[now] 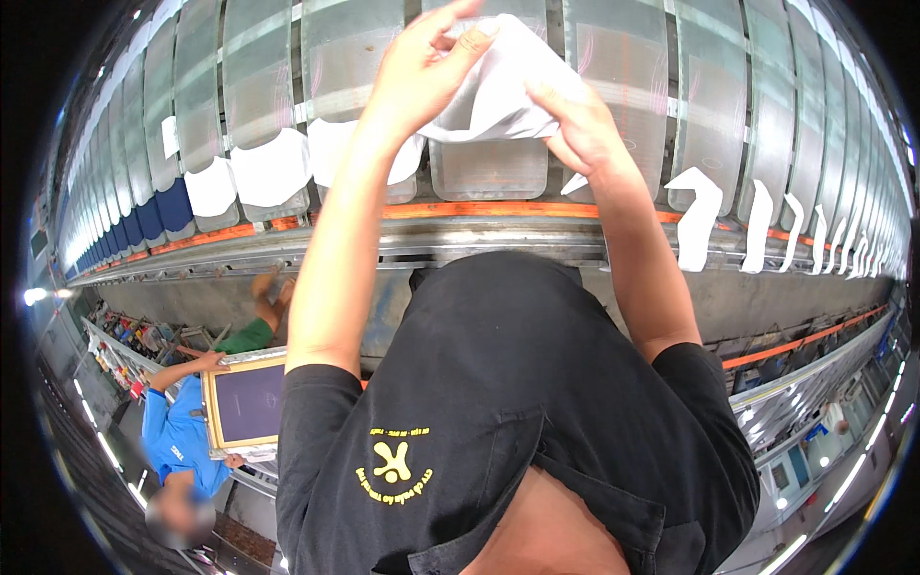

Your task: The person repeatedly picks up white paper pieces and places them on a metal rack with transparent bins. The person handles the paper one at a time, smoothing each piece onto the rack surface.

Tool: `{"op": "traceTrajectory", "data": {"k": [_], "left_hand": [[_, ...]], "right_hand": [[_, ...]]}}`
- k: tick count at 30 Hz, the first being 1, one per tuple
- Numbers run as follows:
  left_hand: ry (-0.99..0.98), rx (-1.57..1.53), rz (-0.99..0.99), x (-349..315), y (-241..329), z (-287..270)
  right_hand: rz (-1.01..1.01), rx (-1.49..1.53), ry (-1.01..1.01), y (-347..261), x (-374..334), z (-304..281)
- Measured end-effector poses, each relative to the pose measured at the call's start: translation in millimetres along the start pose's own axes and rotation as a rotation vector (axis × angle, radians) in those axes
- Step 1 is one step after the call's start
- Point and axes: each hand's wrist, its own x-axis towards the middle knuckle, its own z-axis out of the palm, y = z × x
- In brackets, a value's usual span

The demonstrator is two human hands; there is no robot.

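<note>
A white fabric piece is raised in loose folds between my two hands, over a flat grey board. My left hand has its upper left edge, thumb on top and fingers curled behind. On the other side my right hand pinches the cloth, with the thumb lying over it and the fingers underneath. Below the cloth a bare part of the grey board shows. More white fabric pieces lie flat on the boards to the left, and another white piece hangs over a board's near end at the right.
Grey boards run in a long row both ways, with dark blue pieces at far left. An orange rail and metal track edge them on my side. Behind at left, a person in blue holds a framed screen.
</note>
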Motion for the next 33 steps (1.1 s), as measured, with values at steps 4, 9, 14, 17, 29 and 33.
{"op": "traceTrajectory", "data": {"k": [4,9,14,17,29,33], "left_hand": [[0.301,0.012,-0.025,-24,-49,22],[-0.291,-0.813,-0.896,-101,-135,95],[0.090,-1.528,-0.746,-86,-132,111],[0.206,-1.443,-0.587,-62,-141,85],[0.516,-1.141,-0.555,-118,-168,43],[0.733,-0.817,-0.397,-74,-133,35]], "right_hand": [[-0.059,0.206,0.370,41,16,-66],[-0.027,0.408,0.279,55,-5,-72],[-0.124,0.482,0.107,36,-18,-49],[-0.138,0.430,0.265,30,-18,-51],[-0.120,0.181,0.608,93,-36,-112],[-0.254,-0.081,0.635,51,-11,-83]]}}
